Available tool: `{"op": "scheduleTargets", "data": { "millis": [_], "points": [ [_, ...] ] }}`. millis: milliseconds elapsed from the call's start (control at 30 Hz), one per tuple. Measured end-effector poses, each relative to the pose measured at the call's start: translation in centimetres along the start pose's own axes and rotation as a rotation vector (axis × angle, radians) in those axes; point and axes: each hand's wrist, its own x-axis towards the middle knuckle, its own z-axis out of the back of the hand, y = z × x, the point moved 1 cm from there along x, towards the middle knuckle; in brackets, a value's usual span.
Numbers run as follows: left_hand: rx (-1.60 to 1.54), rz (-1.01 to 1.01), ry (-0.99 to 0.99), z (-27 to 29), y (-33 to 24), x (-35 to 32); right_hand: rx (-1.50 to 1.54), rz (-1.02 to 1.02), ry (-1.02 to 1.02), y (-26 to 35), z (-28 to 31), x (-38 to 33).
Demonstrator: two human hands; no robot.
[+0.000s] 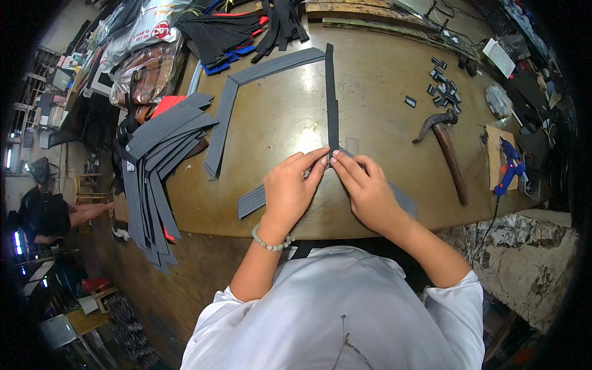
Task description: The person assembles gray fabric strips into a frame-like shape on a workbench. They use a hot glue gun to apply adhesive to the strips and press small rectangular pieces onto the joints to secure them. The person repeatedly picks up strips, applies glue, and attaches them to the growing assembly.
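Observation:
Both hands meet at the near end of a narrow black strap [332, 98] that runs away from me across the table. My left hand [293, 188], with a beaded bracelet at its wrist, pinches the strap's end between thumb and fingers. Close beside it, my right hand [370, 188] pinches the same end from the other side. Beneath my hands lies a grey ribbed strip [251, 202], angled and partly covered by them. Another grey strip [225, 120], bent at a corner, stretches from the left up to the strap's far end.
Left lies a fanned pile of grey strips [163, 148]. Black straps [222, 40] and plastic-wrapped bags [148, 74] fill the far left. Rightward are small dark metal clips [444, 89], a hammer [450, 154] and a blue glue gun [510, 166] with a hanging cord. A person [46, 209] sits far left.

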Motion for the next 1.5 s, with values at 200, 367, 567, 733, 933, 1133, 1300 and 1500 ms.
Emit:
{"op": "scheduleTargets", "data": {
  "millis": [200, 367, 567, 733, 933, 1133, 1300, 1500],
  "points": [
    [-0.076, -0.070, -0.090, 0.6, -0.7, 0.0, 0.210, -0.132, 0.083, -0.8, 2.5, 1.3],
    [0.014, 0.031, -0.036, 1.9, -0.6, -1.1, -0.774, -0.617, -0.357, -9.1, 6.2, -5.6],
    [0.013, -0.044, -0.031, 1.3, 0.0, -1.8, -0.274, -0.944, -0.051, -8.2, 12.5, -2.4],
    [-0.005, 0.044, 0.052, 1.7, 0.0, -1.7, 0.222, -0.472, -0.107, 1.4, 8.9, 1.5],
    [-0.081, 0.131, 0.093, 2.5, 0.2, -1.4, 0.285, -0.653, 0.045, 0.0, 6.8, 0.2],
    [-0.053, 0.014, 0.099, 2.3, 0.1, -1.6, 0.146, -0.631, 0.313, 0.6, 6.0, -1.0],
    [0.092, -0.125, 0.062, 1.8, -0.2, -1.9, -0.133, -0.668, -0.264, -6.0, 7.4, -5.4],
    [0.144, -0.315, 0.182, 2.9, -1.3, -1.5, -0.491, -0.640, -0.224, -8.4, 10.8, -5.8]
  ]
}}
